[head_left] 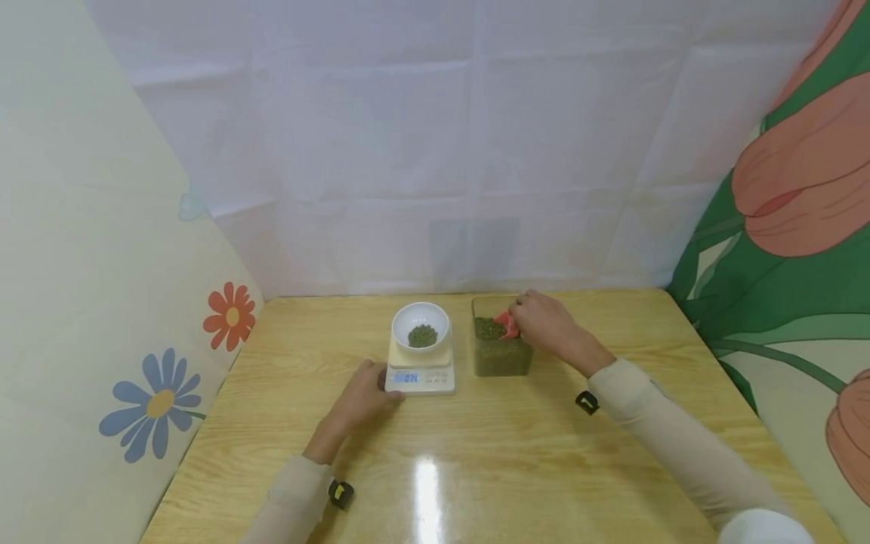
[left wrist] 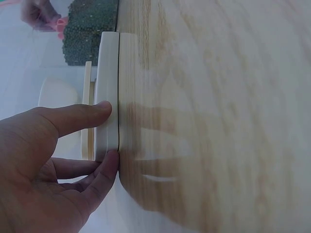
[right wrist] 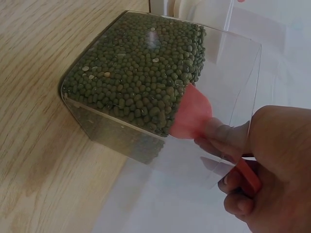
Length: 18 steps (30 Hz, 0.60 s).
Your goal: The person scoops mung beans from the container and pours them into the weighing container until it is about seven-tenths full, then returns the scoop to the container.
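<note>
A white kitchen scale (head_left: 440, 384) with a lit display stands on the wooden table. My left hand (head_left: 362, 394) holds its front left corner; in the left wrist view the thumb lies against the scale's front face and fingertips touch its side. On the scale sits a white bowl (head_left: 402, 320) with a small heap of green mung beans (head_left: 423, 336). To the right is a clear square container (head_left: 501, 363) with many more beans (right wrist: 131, 73). My right hand (head_left: 549, 325) grips the handle of a red scoop (right wrist: 190, 114), whose front edge is in the beans.
The wooden table (head_left: 516, 453) reaches back to a white cloth (head_left: 367, 151) hanging behind the scale and container. Flower-printed panels (head_left: 61, 264) flank it on both sides. A black wrist device (head_left: 341, 493) is by the left cuff, another (head_left: 587, 403) by the right.
</note>
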Tool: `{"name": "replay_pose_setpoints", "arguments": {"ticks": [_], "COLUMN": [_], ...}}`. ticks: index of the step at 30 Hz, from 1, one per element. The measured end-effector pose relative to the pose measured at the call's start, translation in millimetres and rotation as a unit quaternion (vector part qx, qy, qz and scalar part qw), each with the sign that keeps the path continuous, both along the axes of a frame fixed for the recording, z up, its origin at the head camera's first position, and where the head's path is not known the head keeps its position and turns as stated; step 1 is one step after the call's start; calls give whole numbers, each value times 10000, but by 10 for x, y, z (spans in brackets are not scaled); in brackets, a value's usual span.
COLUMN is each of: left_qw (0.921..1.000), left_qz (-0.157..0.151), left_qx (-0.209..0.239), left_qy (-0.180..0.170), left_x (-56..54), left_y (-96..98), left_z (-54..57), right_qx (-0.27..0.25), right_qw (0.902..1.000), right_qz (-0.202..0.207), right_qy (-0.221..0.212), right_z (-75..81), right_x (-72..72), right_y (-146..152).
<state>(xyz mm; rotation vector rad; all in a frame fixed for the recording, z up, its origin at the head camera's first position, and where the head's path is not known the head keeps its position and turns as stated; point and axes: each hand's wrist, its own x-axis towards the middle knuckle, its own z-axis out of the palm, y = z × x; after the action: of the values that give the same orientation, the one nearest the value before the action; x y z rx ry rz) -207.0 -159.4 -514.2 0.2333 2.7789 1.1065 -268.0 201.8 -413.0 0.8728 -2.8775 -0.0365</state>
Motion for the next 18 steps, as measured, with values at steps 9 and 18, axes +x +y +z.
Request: {"name": "replay_pose_setpoints", "arguments": {"ticks": [9, 18], "left_qw": [10000, 10000], "left_qz": [24, 35], "left_qx": [18, 53], "left_qy": [-10, -30], "left_x": [3, -7], "left_y": [-4, -3], "left_z": [-21, -19], "right_qx": [-114, -286], "right_qw": [9999, 9995], "right_qz": [60, 105], "right_qy": [-36, -97], "right_z": [-21, -60], "right_x": [-20, -57], "right_y": [9, 29]}}
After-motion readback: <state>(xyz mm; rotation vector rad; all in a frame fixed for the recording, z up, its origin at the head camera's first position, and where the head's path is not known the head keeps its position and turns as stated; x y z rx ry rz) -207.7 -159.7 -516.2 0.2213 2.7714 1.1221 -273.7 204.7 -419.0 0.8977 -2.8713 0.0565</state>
